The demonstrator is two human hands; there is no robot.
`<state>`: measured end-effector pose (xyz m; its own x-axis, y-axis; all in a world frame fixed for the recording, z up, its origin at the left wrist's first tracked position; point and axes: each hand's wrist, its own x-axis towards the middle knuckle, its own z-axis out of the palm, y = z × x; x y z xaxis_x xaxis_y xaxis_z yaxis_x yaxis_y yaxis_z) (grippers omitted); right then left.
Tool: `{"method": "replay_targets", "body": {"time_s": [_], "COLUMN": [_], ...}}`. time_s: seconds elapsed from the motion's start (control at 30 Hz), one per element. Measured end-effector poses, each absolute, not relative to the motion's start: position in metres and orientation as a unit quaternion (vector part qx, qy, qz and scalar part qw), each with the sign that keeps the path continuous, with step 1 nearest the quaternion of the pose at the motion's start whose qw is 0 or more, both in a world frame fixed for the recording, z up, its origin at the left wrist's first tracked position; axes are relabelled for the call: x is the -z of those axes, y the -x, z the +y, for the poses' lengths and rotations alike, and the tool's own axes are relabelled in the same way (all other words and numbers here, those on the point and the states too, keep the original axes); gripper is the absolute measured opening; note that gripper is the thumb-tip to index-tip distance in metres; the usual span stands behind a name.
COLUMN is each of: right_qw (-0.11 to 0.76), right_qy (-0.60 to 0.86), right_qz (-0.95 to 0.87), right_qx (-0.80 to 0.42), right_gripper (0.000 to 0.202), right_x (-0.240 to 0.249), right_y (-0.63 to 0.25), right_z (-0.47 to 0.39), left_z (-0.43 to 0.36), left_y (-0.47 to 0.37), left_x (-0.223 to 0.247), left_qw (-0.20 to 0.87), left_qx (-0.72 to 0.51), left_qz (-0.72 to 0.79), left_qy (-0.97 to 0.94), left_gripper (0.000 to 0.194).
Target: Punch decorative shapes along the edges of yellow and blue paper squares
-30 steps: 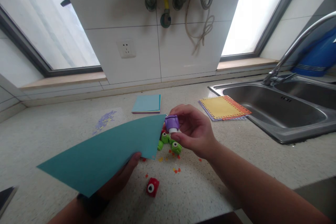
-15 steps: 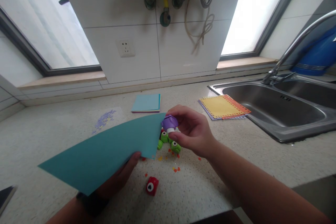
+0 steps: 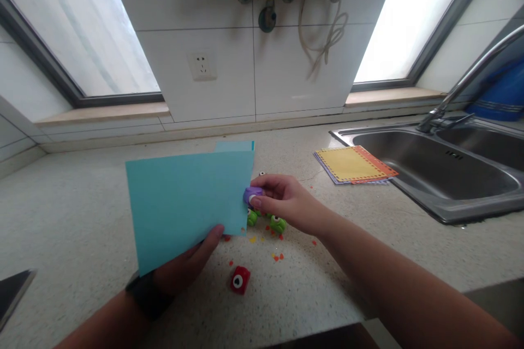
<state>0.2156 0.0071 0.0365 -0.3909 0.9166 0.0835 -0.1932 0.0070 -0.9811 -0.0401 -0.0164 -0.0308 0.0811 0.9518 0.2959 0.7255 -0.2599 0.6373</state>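
Note:
A sheet of light blue paper is held up by my left hand, the thumb on its front near the lower edge and the other fingers hidden behind. My right hand pinches a purple craft punch between thumb and fingers, at the right edge of the sheet. Whether the paper sits inside the punch's slot I cannot tell. Small marks show at the sheet's lower right corner. Beneath the hands stand several green punches, partly covered. Nearer to me lies a red punch with a heart on its white button.
Orange and yellow paper bits are scattered on the speckled counter. A stack of yellow, orange and purple sheets lies beside the steel sink. Behind the held sheet, a blue paper stack peeks out. A dark-edged object is at far left.
The blue sheet has swung flatter toward my view, its left end rising. The purple punch has turned and moved slightly left and down onto the sheet's right edge. My view has shifted a little.

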Motion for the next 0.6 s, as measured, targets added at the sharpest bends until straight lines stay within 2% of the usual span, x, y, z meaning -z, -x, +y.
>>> {"method": "replay_targets", "body": {"time_s": [0.13,0.3,0.4,0.6], "right_qw": [0.401,0.348,0.323,0.373], "right_qy": [0.337,0.342,0.347,0.348], "right_qz": [-0.581,-0.601,-0.604,-0.582], "right_qx": [-0.623,-0.633,-0.640,-0.633], "right_gripper": [0.033,0.030,0.028,0.034], "right_x": [-0.036,-0.037,-0.037,-0.033], "right_y": [-0.216,-0.216,-0.214,-0.207], "right_z": [0.008,0.007,0.006,0.008], "left_z": [-0.018,-0.016,-0.016,-0.017], "left_y": [0.032,0.030,0.029,0.026], "left_x": [0.021,0.013,0.007,0.003], "left_qw": [0.201,0.235,0.260,0.257], "left_qx": [-0.334,-0.315,-0.295,-0.320], "left_qz": [0.601,0.586,0.571,0.543], "left_qy": [-0.698,-0.708,-0.720,-0.733], "left_gripper": [0.042,0.032,0.037,0.036]}}
